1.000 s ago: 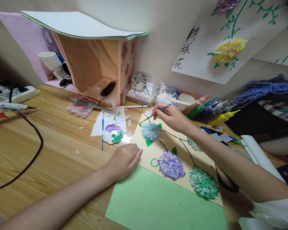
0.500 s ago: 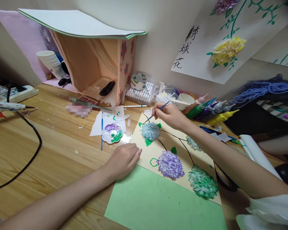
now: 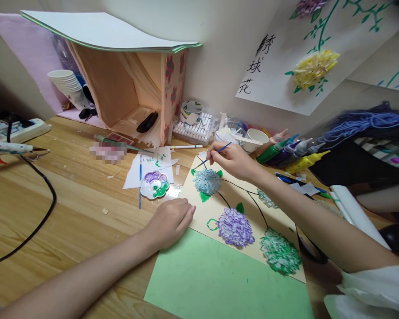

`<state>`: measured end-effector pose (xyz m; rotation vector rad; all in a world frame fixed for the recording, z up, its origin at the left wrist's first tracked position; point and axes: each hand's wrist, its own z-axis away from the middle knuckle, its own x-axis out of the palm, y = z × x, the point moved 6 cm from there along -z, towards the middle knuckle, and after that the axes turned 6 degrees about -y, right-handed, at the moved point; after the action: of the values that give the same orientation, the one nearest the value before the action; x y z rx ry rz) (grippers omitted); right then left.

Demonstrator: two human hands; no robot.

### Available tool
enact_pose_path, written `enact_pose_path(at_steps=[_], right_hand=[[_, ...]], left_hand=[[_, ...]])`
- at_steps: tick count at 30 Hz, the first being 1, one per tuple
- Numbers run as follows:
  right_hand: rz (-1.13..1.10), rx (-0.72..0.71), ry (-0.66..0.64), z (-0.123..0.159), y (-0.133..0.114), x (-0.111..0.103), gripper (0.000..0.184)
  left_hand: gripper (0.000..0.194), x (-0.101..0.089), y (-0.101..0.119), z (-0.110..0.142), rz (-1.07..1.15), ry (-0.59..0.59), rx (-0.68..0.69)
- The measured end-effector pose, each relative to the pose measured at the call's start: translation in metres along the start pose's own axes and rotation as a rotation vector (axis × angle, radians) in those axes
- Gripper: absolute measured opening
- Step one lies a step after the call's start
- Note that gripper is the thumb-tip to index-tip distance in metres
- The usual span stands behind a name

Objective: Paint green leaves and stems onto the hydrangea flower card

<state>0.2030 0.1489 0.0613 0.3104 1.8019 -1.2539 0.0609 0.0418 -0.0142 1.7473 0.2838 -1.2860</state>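
Note:
My right hand [image 3: 231, 160] pinches a thin blue paintbrush [image 3: 216, 155]. The brush's tip touches a green painted leaf at the upper left of the cream paper [image 3: 199, 212], beside a raised blue-white flower [image 3: 207, 181]. Loosely curled, my left hand [image 3: 171, 221] rests at the paper's left edge; nothing shows in it. Lower on the sheet are a purple flower [image 3: 235, 227] with a green outline beside it, and a green flower [image 3: 281, 250]. Black stems run between the flowers. A flower-shaped paint palette [image 3: 154, 184] with purple and green paint lies beyond my left hand.
A green sheet [image 3: 226, 279] lies under the cream paper. Another blue brush [image 3: 140, 184] lies left of the palette. Paint bottles [image 3: 279, 150] and a paper cup [image 3: 256, 136] stand behind my right arm. A glue gun [image 3: 9, 150] with its black cord sits far left.
The brush tip has shifted slightly left over the leaf at the upper left, which shows more green. My left hand stays in place.

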Motion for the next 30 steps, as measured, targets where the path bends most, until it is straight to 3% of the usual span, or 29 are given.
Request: enact_pose_path(at_steps=[24,30], right_hand=[[-0.046,0.040,0.003,-0.008,0.001,-0.002,0.018],[-0.182,-0.089,-0.005,-0.011,-0.024,0.003,0.024]], left_hand=[[0.042,0.001,0.000,-0.001,-0.008,-0.014,-0.008],[0.043,0.002,0.000,0.000,-0.030,-0.003,0.013]])
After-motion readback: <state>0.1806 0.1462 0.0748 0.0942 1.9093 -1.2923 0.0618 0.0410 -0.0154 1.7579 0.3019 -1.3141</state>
